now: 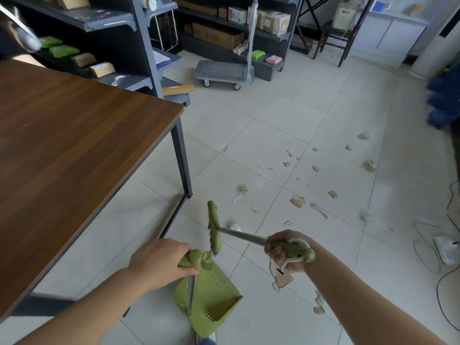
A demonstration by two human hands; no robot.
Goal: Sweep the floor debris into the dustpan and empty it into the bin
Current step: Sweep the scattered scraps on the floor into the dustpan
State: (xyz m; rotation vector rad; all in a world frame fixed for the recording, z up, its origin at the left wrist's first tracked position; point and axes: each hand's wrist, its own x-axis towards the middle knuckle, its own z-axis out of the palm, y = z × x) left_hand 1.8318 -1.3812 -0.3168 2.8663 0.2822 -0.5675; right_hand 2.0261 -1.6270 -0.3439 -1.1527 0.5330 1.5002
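Filling the left side is a brown wooden table (74, 135) on dark metal legs, with grey shelving (107, 23) behind it carrying green packets and cardboard boxes. Below the table's near corner the left hand (159, 263) is wrapped tight around the green top of the dustpan handle (196, 260), whose metal shaft drops to the green dustpan (211, 300) standing on the pale tiled floor (273, 120), its open mouth facing lower right. Just above it the green broom head (214, 227) hangs close to the floor, near the table leg, turned roughly upright. Its metal shaft slants right to the right hand (286, 252), which is closed firmly around the green broom grip, a white loop at the wrist. Cardboard scraps (282, 278) lie directly under that hand, and more debris (297, 202) is scattered across the tiles further right, well apart from the dustpan. White cables (428, 245) trail along the right edge
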